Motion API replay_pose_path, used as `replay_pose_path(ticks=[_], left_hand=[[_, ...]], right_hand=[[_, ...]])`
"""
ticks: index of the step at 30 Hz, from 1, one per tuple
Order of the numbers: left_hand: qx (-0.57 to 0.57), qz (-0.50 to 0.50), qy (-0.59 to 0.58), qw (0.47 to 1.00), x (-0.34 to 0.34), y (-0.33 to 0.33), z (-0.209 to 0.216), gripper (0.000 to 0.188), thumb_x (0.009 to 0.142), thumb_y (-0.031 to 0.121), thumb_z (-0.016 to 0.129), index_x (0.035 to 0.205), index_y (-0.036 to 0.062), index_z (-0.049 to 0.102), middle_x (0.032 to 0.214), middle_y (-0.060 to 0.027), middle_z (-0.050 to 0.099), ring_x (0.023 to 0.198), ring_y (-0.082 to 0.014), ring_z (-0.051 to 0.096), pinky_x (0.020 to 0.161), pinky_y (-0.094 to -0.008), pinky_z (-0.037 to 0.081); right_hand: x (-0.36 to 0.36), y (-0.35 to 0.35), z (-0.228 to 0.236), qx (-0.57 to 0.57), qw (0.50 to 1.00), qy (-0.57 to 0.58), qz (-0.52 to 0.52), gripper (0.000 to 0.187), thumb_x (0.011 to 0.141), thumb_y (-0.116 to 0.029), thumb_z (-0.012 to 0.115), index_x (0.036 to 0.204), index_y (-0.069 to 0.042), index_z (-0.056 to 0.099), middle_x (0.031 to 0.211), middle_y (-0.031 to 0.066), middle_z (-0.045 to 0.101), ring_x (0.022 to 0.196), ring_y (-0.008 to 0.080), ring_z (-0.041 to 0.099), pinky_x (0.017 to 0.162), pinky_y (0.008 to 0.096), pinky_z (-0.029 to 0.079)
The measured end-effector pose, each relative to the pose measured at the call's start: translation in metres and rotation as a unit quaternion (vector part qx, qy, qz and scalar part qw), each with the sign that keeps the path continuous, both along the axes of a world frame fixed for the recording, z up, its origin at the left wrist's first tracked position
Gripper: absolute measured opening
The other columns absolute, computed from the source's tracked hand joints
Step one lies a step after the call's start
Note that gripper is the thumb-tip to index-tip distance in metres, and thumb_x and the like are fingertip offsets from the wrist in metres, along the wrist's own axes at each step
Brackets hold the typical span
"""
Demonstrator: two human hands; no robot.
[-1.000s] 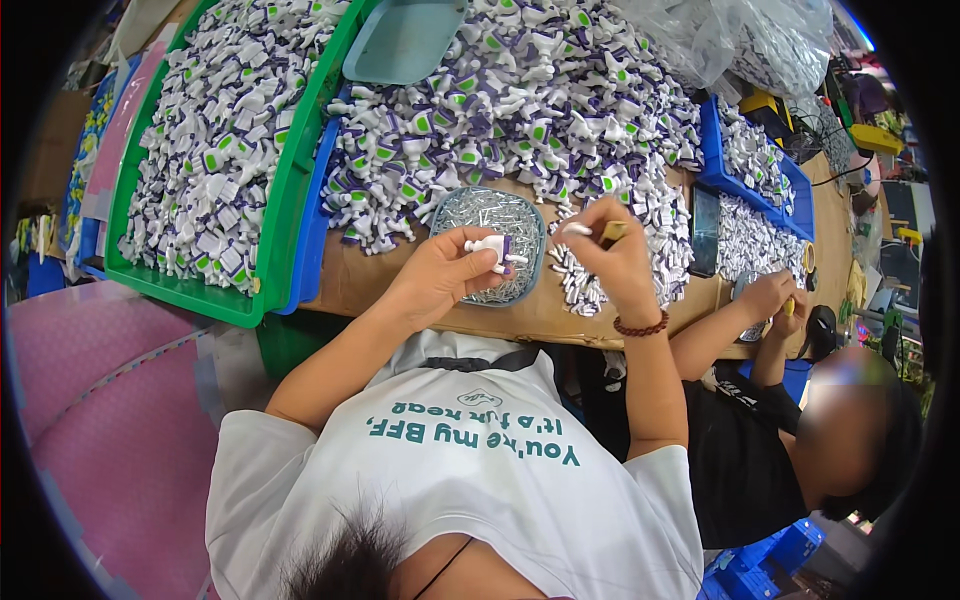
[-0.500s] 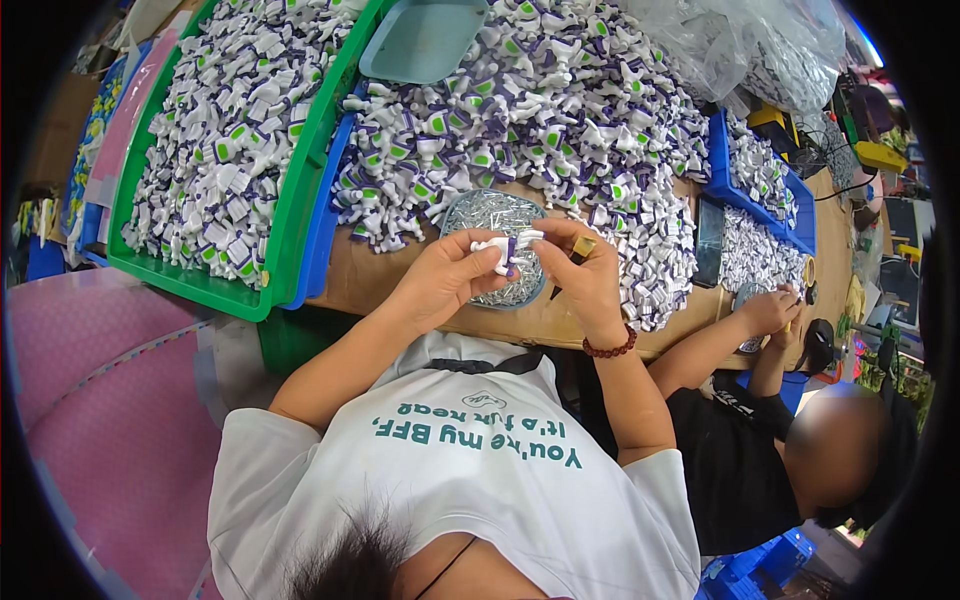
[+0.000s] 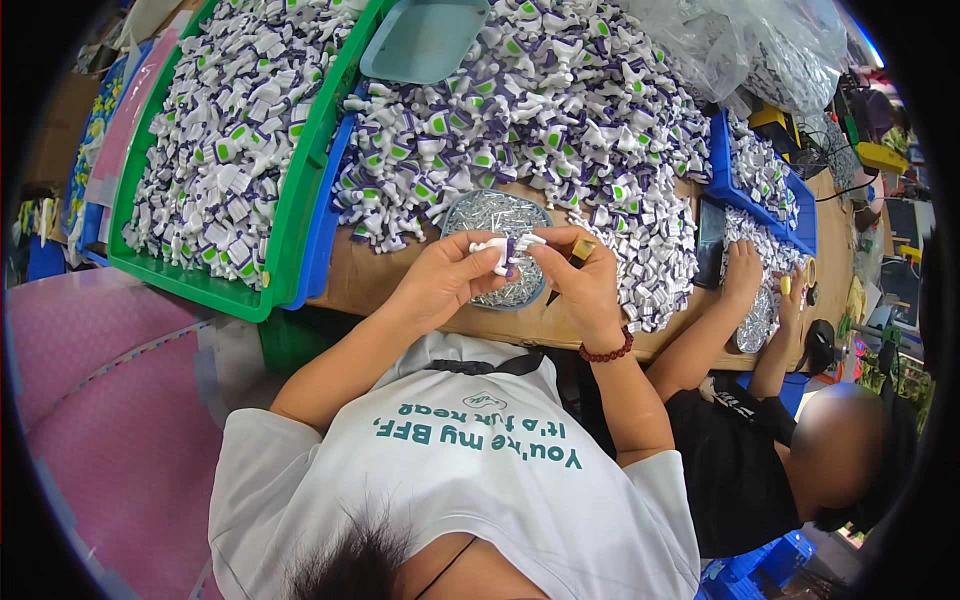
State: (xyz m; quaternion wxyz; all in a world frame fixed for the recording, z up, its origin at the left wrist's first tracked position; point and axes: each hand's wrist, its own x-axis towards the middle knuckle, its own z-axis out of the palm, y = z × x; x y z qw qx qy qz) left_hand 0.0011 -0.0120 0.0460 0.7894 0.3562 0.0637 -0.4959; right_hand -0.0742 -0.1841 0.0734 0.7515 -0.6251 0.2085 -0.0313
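Observation:
My left hand (image 3: 435, 280) is closed, its thumb and fingers pinching a small white and purple toy figure piece (image 3: 492, 250). Facing it, my right hand (image 3: 585, 285) pinches a small white toy part (image 3: 527, 242) against or right beside that piece; whether the two are joined I cannot tell. A gold-coloured object (image 3: 583, 248) sits at my right fingers, and a dark pointed tip shows below the palm. Both hands are above a bowl of small silver metal pins (image 3: 500, 212), which they partly cover.
Many white, purple and green toy pieces (image 3: 540, 110) are heaped beyond the bowl. A green crate (image 3: 275, 285) of such pieces stands left, and a pale blue tray (image 3: 425, 45) lies at the back. At right, a co-worker's hands (image 3: 743, 268) reach among parts near a blue bin (image 3: 800, 215).
My hands hold nearly the same place, the right one shifted very slightly. The co-worker's hands have parted, one reaching out to the pile, uncovering more of a bowl of pins.

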Motion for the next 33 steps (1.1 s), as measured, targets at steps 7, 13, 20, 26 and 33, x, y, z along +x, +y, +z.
replay_pose_path(ticks=[7,13,20,26,33], left_hand=[[0.022,0.011,-0.026,0.999,-0.002,0.000,-0.001,0.020,0.090,0.009,0.057,0.108,-0.0006,0.056,0.099,-0.0086,0.061,0.086,-0.0173,0.064,0.074,-0.0240,0.055],[0.055,0.011,-0.102,0.993,-0.004,-0.003,0.001,0.021,0.088,0.008,0.060,0.107,-0.0009,0.058,0.099,-0.0083,0.063,0.083,-0.0139,0.063,0.074,-0.0240,0.054],[0.079,-0.003,-0.242,0.967,-0.004,0.001,0.000,0.021,0.084,0.006,0.064,0.102,-0.0018,0.059,0.095,-0.0074,0.063,0.082,-0.0114,0.061,0.074,-0.0233,0.050],[0.131,0.022,-0.379,0.916,-0.008,0.000,0.007,0.017,0.082,0.005,0.066,0.097,-0.0011,0.061,0.089,-0.0052,0.064,0.081,-0.0086,0.060,0.072,-0.0217,0.049],[0.227,-0.153,-0.510,0.815,-0.001,0.004,0.008,0.018,0.091,0.016,0.055,0.101,0.0013,0.056,0.088,-0.0067,0.063,0.074,-0.0116,0.060,0.066,-0.0284,0.047]], right_hand=[[-0.003,-0.001,0.000,-0.065,0.997,0.001,0.044,0.013,0.082,-0.003,0.065,0.094,0.002,0.064,0.082,0.0036,0.066,0.071,0.0048,0.057,0.062,0.0175,0.044],[-0.003,-0.008,0.004,-0.071,0.994,-0.012,0.081,0.011,0.081,-0.003,0.066,0.092,0.002,0.066,0.083,0.0038,0.067,0.072,0.0053,0.058,0.063,0.0188,0.045],[-0.003,-0.007,-0.005,-0.118,0.988,-0.048,0.085,0.009,0.079,-0.002,0.068,0.087,0.001,0.067,0.080,0.0033,0.066,0.069,0.0052,0.056,0.060,0.0195,0.044],[0.001,0.001,-0.002,-0.205,0.975,-0.061,0.055,0.008,0.077,-0.001,0.068,0.085,0.000,0.067,0.071,0.0028,0.062,0.062,0.0053,0.051,0.054,0.0204,0.040],[0.003,0.000,-0.009,-0.247,0.962,-0.018,0.110,0.016,0.078,-0.003,0.066,0.094,-0.001,0.066,0.073,0.0039,0.063,0.060,0.0055,0.050,0.053,0.0205,0.040]])
